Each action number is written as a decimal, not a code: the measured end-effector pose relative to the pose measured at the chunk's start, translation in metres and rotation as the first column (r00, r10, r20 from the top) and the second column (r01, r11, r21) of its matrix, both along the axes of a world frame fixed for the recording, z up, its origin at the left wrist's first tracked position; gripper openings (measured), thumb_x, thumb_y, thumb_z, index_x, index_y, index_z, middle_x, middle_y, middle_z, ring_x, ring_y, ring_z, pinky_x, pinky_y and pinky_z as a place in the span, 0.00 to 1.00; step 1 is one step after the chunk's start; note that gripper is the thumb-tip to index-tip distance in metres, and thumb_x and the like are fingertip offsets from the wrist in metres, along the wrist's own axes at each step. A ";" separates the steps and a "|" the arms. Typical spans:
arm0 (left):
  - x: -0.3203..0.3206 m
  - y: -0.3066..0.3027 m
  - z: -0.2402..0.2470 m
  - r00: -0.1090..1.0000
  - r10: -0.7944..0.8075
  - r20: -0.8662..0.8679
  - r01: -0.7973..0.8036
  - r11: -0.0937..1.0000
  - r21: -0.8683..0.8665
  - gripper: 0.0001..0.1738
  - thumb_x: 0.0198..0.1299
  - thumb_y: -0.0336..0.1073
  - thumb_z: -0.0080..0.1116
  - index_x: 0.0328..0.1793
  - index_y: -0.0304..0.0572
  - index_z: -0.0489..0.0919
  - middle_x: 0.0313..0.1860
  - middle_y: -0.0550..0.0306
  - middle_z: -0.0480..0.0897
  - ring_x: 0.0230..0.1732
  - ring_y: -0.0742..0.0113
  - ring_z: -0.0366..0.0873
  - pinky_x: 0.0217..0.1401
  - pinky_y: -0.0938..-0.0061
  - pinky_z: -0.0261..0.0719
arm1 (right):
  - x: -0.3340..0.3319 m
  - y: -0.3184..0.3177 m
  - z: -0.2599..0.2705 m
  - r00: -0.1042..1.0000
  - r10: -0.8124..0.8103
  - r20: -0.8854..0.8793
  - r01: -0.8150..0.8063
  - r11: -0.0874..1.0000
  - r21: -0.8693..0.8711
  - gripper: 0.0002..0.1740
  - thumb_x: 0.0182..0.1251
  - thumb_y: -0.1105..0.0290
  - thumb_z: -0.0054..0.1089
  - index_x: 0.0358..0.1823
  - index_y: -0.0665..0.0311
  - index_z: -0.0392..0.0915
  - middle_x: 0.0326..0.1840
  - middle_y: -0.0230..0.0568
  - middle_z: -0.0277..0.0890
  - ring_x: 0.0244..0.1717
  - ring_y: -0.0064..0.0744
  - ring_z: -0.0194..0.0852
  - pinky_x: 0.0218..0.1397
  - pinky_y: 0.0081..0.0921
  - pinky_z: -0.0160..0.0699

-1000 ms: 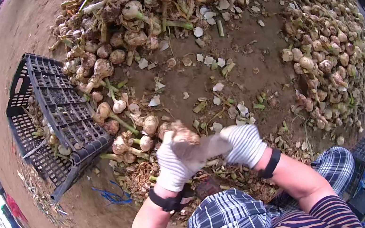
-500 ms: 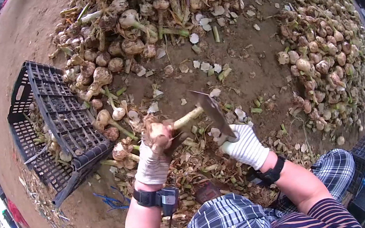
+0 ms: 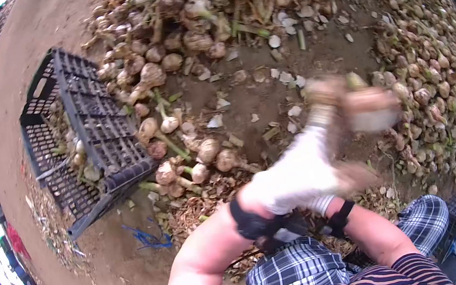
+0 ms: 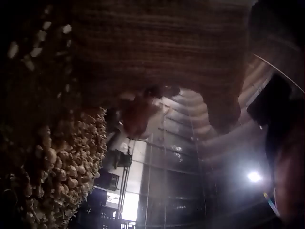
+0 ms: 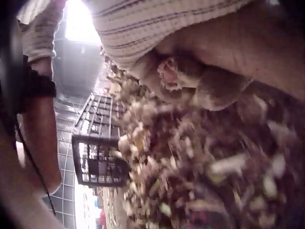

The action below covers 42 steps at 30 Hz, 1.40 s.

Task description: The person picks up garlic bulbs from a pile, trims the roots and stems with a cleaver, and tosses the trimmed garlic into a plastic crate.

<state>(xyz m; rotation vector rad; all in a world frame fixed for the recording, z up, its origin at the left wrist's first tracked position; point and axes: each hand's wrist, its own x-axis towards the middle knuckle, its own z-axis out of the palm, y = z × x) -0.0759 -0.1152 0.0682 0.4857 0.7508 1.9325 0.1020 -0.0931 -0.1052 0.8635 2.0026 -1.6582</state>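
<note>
My left hand (image 3: 300, 167), in a striped white glove with brownish fingers, reaches across to the right with its fingers and thumb spread. A blurred garlic bulb (image 3: 373, 110) shows just beyond it, in front of the right-hand heap. In the left wrist view the gloved thumb (image 4: 224, 112) stands out from the palm. My right hand (image 5: 157, 28) has its fingers curled in the right wrist view, one glove tip torn; it grips the knife, whose blade is hidden now. The left forearm covers most of that hand in the head view.
A large heap of garlic with stems (image 3: 208, 20) lies ahead, and trimmed bulbs (image 3: 426, 75) are piled at right. A black plastic crate (image 3: 105, 120) lies tipped at left. Cut stems and skins (image 3: 202, 206) litter the ground near the knees. Blue twine (image 3: 147, 236) lies near the crate.
Half a second ago the left hand held the stemmed garlic at left, beside the knife. It has since swung right over the right hand, and the bulb is now out at its fingers.
</note>
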 end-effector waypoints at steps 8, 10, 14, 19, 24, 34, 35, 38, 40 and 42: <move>-0.112 -0.124 -0.116 -0.243 -0.869 -0.432 -0.660 0.474 -0.583 0.45 0.38 0.57 0.71 0.65 0.54 0.70 0.65 0.52 0.70 0.69 0.53 0.62 0.73 0.38 0.41 | -0.028 0.079 0.055 0.739 -0.674 0.026 0.669 0.728 -0.146 0.14 0.45 0.81 0.60 0.37 0.68 0.74 0.28 0.25 0.73 0.26 0.20 0.67 0.31 0.17 0.71; -0.128 -0.145 -0.126 -0.130 -0.886 -0.445 -0.561 0.436 -0.704 0.47 0.36 0.51 0.72 0.67 0.53 0.69 0.64 0.53 0.71 0.71 0.54 0.60 0.75 0.42 0.41 | -0.035 0.079 0.063 0.777 -0.605 0.175 0.614 0.790 0.003 0.11 0.46 0.80 0.60 0.34 0.67 0.75 0.26 0.26 0.72 0.27 0.20 0.68 0.34 0.17 0.71; -0.130 -0.136 -0.127 0.128 -0.841 -0.526 -0.549 0.382 -0.744 0.44 0.30 0.56 0.75 0.58 0.49 0.74 0.59 0.53 0.75 0.59 0.52 0.73 0.77 0.51 0.36 | -0.041 0.074 0.060 0.989 -0.139 -0.055 0.150 0.922 0.356 0.08 0.51 0.69 0.53 0.31 0.65 0.76 0.23 0.44 0.76 0.25 0.36 0.75 0.33 0.30 0.75; -0.077 -0.109 -0.085 0.884 -0.193 -0.425 -0.144 0.753 -0.642 0.40 0.51 0.41 0.70 0.66 0.41 0.60 0.54 0.53 0.75 0.52 0.64 0.75 0.55 0.68 0.76 | -0.077 0.066 0.133 0.929 0.365 -0.064 -0.229 0.701 0.675 0.07 0.51 0.65 0.54 0.25 0.60 0.76 0.19 0.49 0.73 0.24 0.51 0.76 0.27 0.41 0.75; -0.052 -0.105 -0.102 0.852 -0.206 -0.482 -0.176 0.754 -0.633 0.42 0.53 0.34 0.67 0.70 0.36 0.55 0.53 0.55 0.77 0.52 0.69 0.75 0.55 0.73 0.77 | -0.089 0.056 0.144 0.884 0.467 -0.035 -0.321 0.660 0.679 0.07 0.48 0.66 0.57 0.27 0.60 0.75 0.23 0.48 0.75 0.26 0.50 0.77 0.27 0.41 0.74; -0.005 -0.130 -0.154 0.918 -0.167 -0.361 -0.149 0.697 -0.701 0.33 0.62 0.43 0.60 0.70 0.43 0.62 0.63 0.59 0.70 0.55 0.72 0.72 0.59 0.74 0.72 | -0.080 0.045 0.108 0.896 0.403 -0.184 -0.187 0.721 0.668 0.07 0.46 0.64 0.59 0.25 0.58 0.75 0.18 0.46 0.71 0.23 0.49 0.75 0.25 0.40 0.73; -0.005 -0.123 -0.132 0.995 0.021 0.099 0.042 0.803 -0.594 0.28 0.62 0.45 0.58 0.65 0.45 0.67 0.56 0.60 0.74 0.49 0.71 0.75 0.54 0.72 0.75 | -0.070 0.049 0.104 0.911 0.375 -0.173 -0.161 0.708 0.688 0.08 0.51 0.63 0.56 0.24 0.59 0.74 0.17 0.47 0.71 0.22 0.51 0.75 0.25 0.40 0.74; -0.011 -0.084 -0.039 0.845 0.247 0.475 0.036 0.859 -0.511 0.20 0.61 0.52 0.55 0.53 0.50 0.77 0.42 0.59 0.81 0.41 0.68 0.80 0.43 0.68 0.80 | -0.032 0.077 0.066 0.949 0.187 0.252 -0.309 0.703 0.641 0.14 0.56 0.65 0.48 0.38 0.63 0.80 0.24 0.51 0.77 0.21 0.49 0.74 0.27 0.35 0.76; -0.027 -0.090 -0.059 0.950 0.200 0.240 -0.056 0.863 -0.502 0.22 0.59 0.50 0.59 0.56 0.50 0.74 0.43 0.59 0.80 0.43 0.67 0.79 0.45 0.69 0.80 | -0.025 0.077 0.056 0.970 -0.061 0.236 -0.095 0.796 0.598 0.13 0.54 0.66 0.54 0.38 0.64 0.80 0.25 0.47 0.79 0.27 0.40 0.79 0.32 0.32 0.77; -0.039 -0.084 -0.074 0.875 0.126 -0.467 -0.346 0.837 -0.424 0.37 0.46 0.36 0.74 0.62 0.47 0.66 0.50 0.59 0.76 0.48 0.67 0.76 0.50 0.73 0.80 | -0.029 0.076 0.052 0.971 -0.231 0.058 0.176 0.861 0.477 0.11 0.54 0.68 0.56 0.36 0.64 0.79 0.23 0.43 0.78 0.25 0.34 0.77 0.31 0.29 0.75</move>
